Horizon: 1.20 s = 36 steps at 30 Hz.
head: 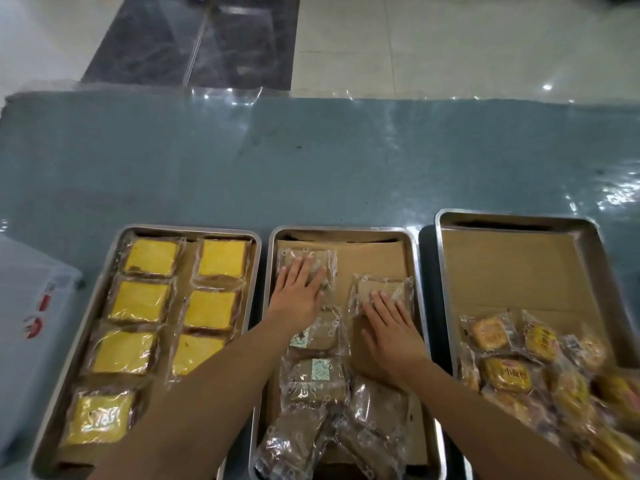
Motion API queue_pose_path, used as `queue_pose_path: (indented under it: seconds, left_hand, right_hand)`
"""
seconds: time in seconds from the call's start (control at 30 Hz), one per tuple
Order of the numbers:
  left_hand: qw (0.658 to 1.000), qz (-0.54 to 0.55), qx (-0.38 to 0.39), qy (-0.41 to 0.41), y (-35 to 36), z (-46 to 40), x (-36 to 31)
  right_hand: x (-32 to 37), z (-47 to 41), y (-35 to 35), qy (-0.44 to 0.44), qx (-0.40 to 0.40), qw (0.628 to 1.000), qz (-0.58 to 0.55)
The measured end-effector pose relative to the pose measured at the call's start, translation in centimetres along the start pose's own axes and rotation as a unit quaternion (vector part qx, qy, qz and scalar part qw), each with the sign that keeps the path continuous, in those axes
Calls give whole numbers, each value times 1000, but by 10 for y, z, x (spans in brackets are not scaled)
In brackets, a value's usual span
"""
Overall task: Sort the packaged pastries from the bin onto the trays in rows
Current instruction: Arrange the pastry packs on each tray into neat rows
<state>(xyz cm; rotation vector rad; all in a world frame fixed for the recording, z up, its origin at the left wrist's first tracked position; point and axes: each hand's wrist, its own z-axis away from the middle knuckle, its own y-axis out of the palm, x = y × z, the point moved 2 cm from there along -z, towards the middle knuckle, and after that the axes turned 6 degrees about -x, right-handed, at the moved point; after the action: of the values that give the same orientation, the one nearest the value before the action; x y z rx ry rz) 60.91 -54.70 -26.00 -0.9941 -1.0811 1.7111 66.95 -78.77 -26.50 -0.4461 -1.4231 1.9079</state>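
Left hand [300, 289] lies flat, fingers spread, on a clear-wrapped brown pastry [308, 263] in the middle steel tray [341, 232]; right hand [389, 325] presses another wrapped brown pastry [382, 291] likewise, palm open; best slide both square beneath the palms, aligned in rows.

Three steel trays side by side, each lined with brown paper. Left tray [104, 271]: yellow cake slices [207, 304] in clear wrap, laid flat in two neat rows. Middle tray [417, 271]: brown wrapped pastries [317, 374], some in a column, others heaped at the near end. Right tray [599, 258]: golden round packaged pastries [505, 374] piled loosely at the near end, far half bare. Translucent bin [31, 306] at far left.
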Motion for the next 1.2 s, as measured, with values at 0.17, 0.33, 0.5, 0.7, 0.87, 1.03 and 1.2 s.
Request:
queue_pose_path:
  seconds: [0.17,0.33,0.5,0.7,0.87,1.03,1.2]
  left_hand:
    - [1000,5,-9,6,3,0,2]
    - [998,23,-50,19,1,25,1]
    - [994,50,-44,83,14,73,0]
    - [998,10,4,66,23,97,-5]
    - [1000,-2,2,9,10,100,-16]
    - [999,-36,12,-4,2,98,-21]
    - [997,-69,-35,16,-12,98,-31]
  right_hand:
    - [-14,-52,-23,5,21,1000,-4]
    - [-19,-79,-41,-3,56,998,4]
    - [-12,-77,-44,-7,44,999,0]
    - [10,-23,-28,-6,23,997,-71]
    - [19,52,-1,-25,69,992,-102]
    - [20,112,16,-26,90,988,-121]
    - [20,152,31,-48,84,993,-72]
